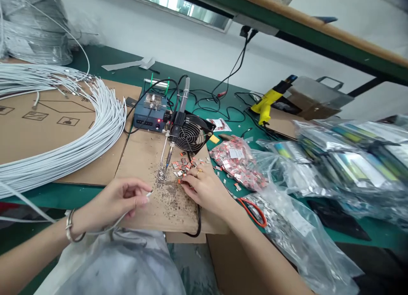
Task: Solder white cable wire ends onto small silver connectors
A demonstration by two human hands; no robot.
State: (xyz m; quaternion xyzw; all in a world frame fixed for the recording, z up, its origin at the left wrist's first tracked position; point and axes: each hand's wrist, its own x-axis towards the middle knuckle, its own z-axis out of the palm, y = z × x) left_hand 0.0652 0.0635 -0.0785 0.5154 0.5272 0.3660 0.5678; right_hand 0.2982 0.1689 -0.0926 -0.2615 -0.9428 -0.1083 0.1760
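My left hand (129,197) pinches the end of a white cable (149,194), whose tip points up and right; its length trails back under my wrist. Over the cardboard, my right hand (202,186) has its fingertips closed on a small orange connector (179,181) at the near edge of a loose pile of orange-and-silver connectors (183,164). Just left of that pile, a soldering iron (172,148) is held tip down in a stand, beside a thin metal tube. Solder crumbs (162,176) lie beneath the tip.
A blue soldering station (149,116) and a black fan (193,135) stand behind. Coiled white cables (105,133) lie left. On the right are a bag of connectors (237,161), orange-handled scissors (255,210), a bag of metal parts (296,231) and a yellow heat gun (267,103).
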